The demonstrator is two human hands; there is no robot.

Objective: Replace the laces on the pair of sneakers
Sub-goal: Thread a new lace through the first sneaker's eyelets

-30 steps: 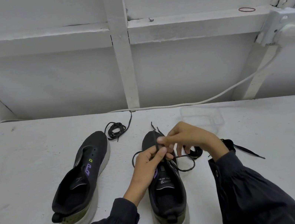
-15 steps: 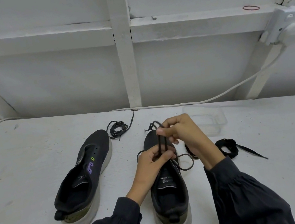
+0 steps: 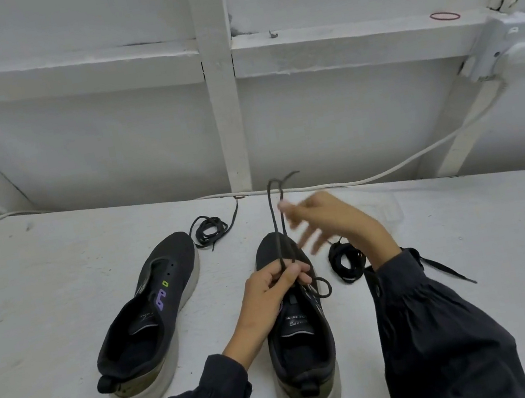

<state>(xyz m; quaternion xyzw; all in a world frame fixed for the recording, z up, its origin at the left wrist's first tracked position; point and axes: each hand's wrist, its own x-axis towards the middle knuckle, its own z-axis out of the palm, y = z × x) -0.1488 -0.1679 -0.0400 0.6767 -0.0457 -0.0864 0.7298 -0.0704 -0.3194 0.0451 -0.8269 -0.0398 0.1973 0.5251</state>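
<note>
Atop the table (image 3: 29,307) are two sneakers (image 3: 155,314) (image 3: 301,348) and three black laces (image 3: 207,228) (image 3: 346,263) (image 3: 274,217).

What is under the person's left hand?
A black sneaker: the left hand grips its lace above the shoe's middle. The tongue shows nearer the heel; the eyelets directly beneath the hand are covered.

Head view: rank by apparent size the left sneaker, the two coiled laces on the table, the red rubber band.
1. left sneaker
2 and 3. coiled lace by the right sleeve, coiled lace past that sneaker's toe: look alike, and the first is nearer, so unranked
4. red rubber band
</note>
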